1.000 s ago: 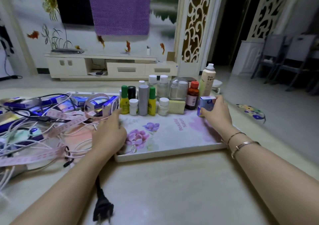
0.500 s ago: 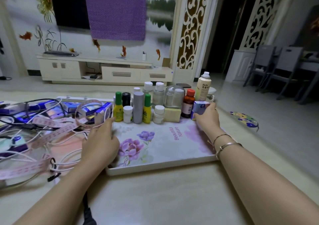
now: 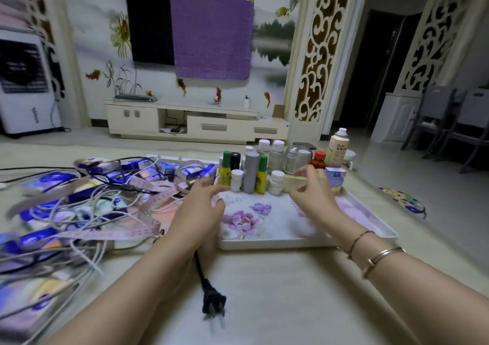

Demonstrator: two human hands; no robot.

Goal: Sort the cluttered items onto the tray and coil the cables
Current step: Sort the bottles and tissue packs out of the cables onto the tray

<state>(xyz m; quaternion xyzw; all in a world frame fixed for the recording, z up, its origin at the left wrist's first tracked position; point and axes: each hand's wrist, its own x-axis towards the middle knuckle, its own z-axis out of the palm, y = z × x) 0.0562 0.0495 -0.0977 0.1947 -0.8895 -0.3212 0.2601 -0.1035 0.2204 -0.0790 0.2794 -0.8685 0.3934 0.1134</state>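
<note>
The tray (image 3: 370, 228) lies on the surface (image 3: 277, 291), right of centre. Along its far edge stands a row of bottles (image 3: 250, 176), with a small box (image 3: 335, 176) at the row's right end and a tall spray bottle (image 3: 337, 147) just behind that box. Left of the tray, a tangle of cables (image 3: 87, 212), measuring tape (image 3: 156, 194) and flat packets (image 3: 47, 180) spreads across the surface. A power plug (image 3: 213, 303) lies near, in front of the tray's left corner. The left hand (image 3: 197, 212) sits over the tray's left edge; the right hand (image 3: 313, 194) hovers above the tray, near the row.
</note>
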